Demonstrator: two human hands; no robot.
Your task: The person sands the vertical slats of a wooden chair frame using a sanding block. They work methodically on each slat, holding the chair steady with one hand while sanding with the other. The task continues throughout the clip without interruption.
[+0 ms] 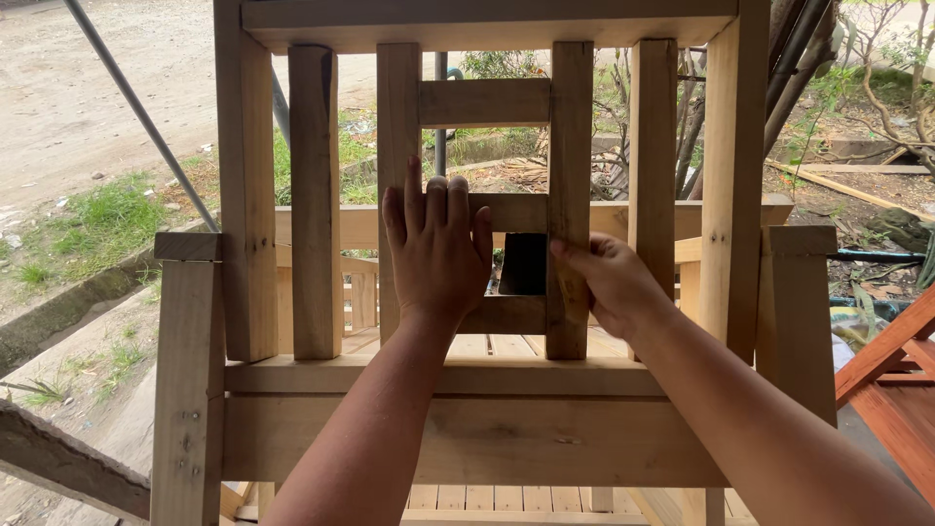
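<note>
Head view, looking down at unpainted wooden chair frame (467,409), backrest side facing camera, standing upright on ground. Broad bottom rail across lower part, armrest posts at far left and far right. Above rail, row of vertical slats (315,200), long axes running straight up-down, parallel, gaps between. Two short horizontal crosspieces (484,101) bridging middle slats, upper one near top, lower pair framing small square opening at centre.

Left hand (436,248) laid flat, fingers extended and pointing up, palm pressed on middle-left slat and the crosspiece beside it; open, not clamped on anything. Right hand (612,282) just right of centre, thumb and fingertips pinching edge of middle-right slat (570,195); partly closed on that slat. Slat directly under right hand, touching, long axis vertical, top end butting top rail, bottom end on lower rail. Right hand nearer to it; left hand one slat over, touching neighbour.

Background: grass, dirt road, branches, red-brown wooden piece (891,375) at lower right.
</note>
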